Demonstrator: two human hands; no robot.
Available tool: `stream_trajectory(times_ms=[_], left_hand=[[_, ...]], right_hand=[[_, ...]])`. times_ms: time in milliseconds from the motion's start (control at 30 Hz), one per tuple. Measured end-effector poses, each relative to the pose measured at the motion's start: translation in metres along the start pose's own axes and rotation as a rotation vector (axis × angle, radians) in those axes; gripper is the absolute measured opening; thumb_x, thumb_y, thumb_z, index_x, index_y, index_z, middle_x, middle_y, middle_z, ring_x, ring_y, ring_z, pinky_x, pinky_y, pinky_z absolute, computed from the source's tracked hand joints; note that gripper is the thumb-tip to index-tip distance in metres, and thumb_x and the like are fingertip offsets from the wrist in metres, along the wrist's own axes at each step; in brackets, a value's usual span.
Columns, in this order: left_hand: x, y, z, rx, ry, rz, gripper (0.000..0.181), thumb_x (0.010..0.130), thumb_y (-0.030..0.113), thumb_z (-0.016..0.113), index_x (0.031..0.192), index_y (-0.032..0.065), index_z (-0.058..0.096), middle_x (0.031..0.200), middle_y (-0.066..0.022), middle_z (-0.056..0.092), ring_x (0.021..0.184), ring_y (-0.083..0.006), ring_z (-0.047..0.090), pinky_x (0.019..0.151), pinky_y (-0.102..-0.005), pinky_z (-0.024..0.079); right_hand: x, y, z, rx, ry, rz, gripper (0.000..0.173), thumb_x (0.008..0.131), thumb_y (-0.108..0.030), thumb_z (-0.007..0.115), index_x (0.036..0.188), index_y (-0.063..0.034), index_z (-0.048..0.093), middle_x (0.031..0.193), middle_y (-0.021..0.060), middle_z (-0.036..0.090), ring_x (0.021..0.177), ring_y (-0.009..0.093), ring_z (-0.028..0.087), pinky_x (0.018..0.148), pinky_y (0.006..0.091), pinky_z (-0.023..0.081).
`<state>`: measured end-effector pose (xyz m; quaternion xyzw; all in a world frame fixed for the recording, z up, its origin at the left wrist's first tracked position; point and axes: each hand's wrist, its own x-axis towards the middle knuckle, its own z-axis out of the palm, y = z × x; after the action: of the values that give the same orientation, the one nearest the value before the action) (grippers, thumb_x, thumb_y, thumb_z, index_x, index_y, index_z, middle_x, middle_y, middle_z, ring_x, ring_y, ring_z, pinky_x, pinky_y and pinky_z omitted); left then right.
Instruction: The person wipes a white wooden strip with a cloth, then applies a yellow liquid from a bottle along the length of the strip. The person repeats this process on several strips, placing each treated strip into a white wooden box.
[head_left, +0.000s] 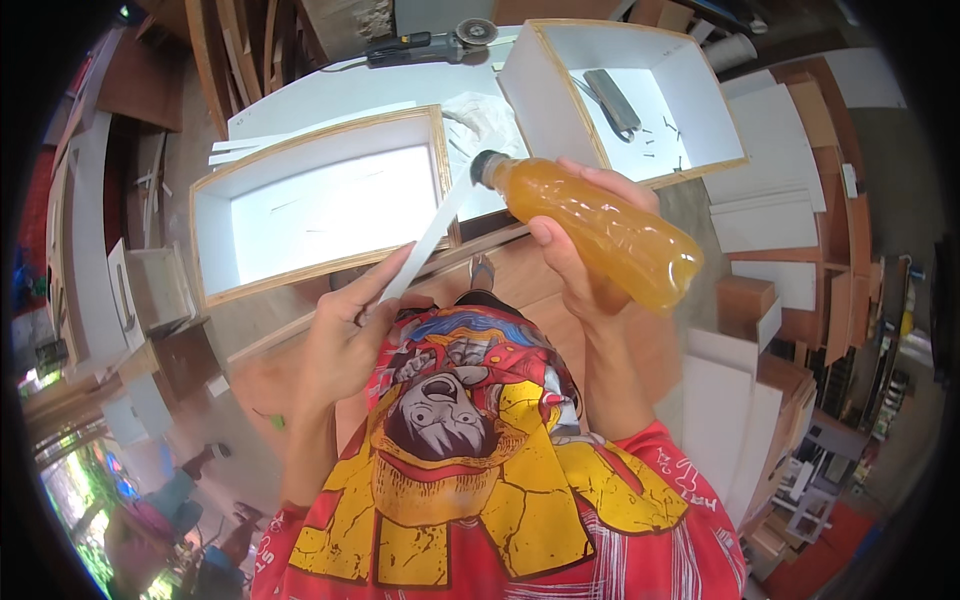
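Observation:
My right hand (592, 232) grips a clear plastic bottle (600, 225) of orange-yellow liquid, tilted with its dark cap (486, 166) towards the upper left. Between the thumb and fingers of my left hand (356, 322) is a thin white strip (427, 244), whose far part lies by the bottle's cap. Beyond my hands stands an open white box with bare plywood edges (315, 281). A second such box (551, 105) at the upper right holds a dark block-shaped tool (613, 101) and several screws (649, 142). Crumpled whitish plastic (484, 124) lies between the boxes.
An angle grinder (435, 49) rests on the white surface at the back. White and brown boards (772, 142) are stacked at the right, with more panels (720, 397) below. Wooden pieces and an open drawer-like box (157, 289) stand left. Another person (150, 525) is at the lower left.

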<state>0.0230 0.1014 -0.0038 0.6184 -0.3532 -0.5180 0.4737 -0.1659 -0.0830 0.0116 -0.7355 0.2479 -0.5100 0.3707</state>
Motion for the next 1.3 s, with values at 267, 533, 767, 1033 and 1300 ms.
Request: stream_trajectory(times_ms=[267, 533, 767, 1033, 1300], left_hand=[[-0.003, -0.001, 0.009, -0.076, 0.035, -0.053, 0.061, 0.097, -0.015, 0.044, 0.154, 0.0069, 0.050, 0.124, -0.0124, 0.070, 0.099, -0.0176, 0.073, 0.066, -0.0239, 0.049], [-0.005, -0.009, 0.014, -0.272, -0.018, -0.039, 0.061, 0.095, -0.014, 0.045, 0.151, 0.0071, 0.054, 0.128, -0.0090, 0.069, 0.099, -0.0143, 0.073, 0.065, -0.0225, 0.047], [-0.006, -0.011, 0.011, -0.225, -0.027, -0.026, 0.064, 0.092, -0.016, 0.042, 0.151, 0.0074, 0.054, 0.128, -0.0092, 0.068, 0.102, -0.0166, 0.073, 0.067, -0.0225, 0.046], [-0.004, -0.002, 0.012, -0.150, -0.029, -0.004, 0.064, 0.091, -0.015, 0.041, 0.149, 0.0053, 0.056, 0.122, -0.0117, 0.070, 0.103, -0.0178, 0.073, 0.069, -0.0243, 0.048], [-0.006, -0.009, 0.014, -0.126, 0.015, 0.044, 0.068, 0.087, -0.018, 0.040, 0.149, 0.0052, 0.057, 0.117, -0.0122, 0.072, 0.099, -0.0191, 0.074, 0.067, -0.0244, 0.050]], right_hand=[[0.026, -0.015, -0.009, -0.382, -0.257, -0.404, 0.046, 0.077, -0.021, 0.093, 0.112, -0.0021, 0.069, 0.105, 0.0122, 0.074, 0.092, 0.023, 0.075, 0.079, 0.0317, 0.063], [0.041, -0.031, -0.026, -0.273, -0.452, -0.279, 0.058, 0.081, -0.019, 0.090, 0.126, -0.0012, 0.057, 0.119, 0.0185, 0.071, 0.107, 0.027, 0.072, 0.088, 0.0343, 0.060], [0.052, -0.039, -0.027, -0.224, -0.457, -0.301, 0.057, 0.083, -0.021, 0.089, 0.126, -0.0001, 0.056, 0.118, 0.0202, 0.070, 0.106, 0.028, 0.073, 0.089, 0.0364, 0.062], [0.049, -0.039, -0.033, -0.274, -0.453, -0.320, 0.062, 0.082, -0.026, 0.090, 0.129, -0.0038, 0.056, 0.116, 0.0193, 0.071, 0.104, 0.027, 0.072, 0.088, 0.0345, 0.062], [0.048, -0.029, -0.036, -0.319, -0.404, -0.419, 0.064, 0.084, -0.028, 0.089, 0.130, -0.0021, 0.054, 0.123, 0.0169, 0.068, 0.111, 0.025, 0.069, 0.089, 0.0340, 0.059]])
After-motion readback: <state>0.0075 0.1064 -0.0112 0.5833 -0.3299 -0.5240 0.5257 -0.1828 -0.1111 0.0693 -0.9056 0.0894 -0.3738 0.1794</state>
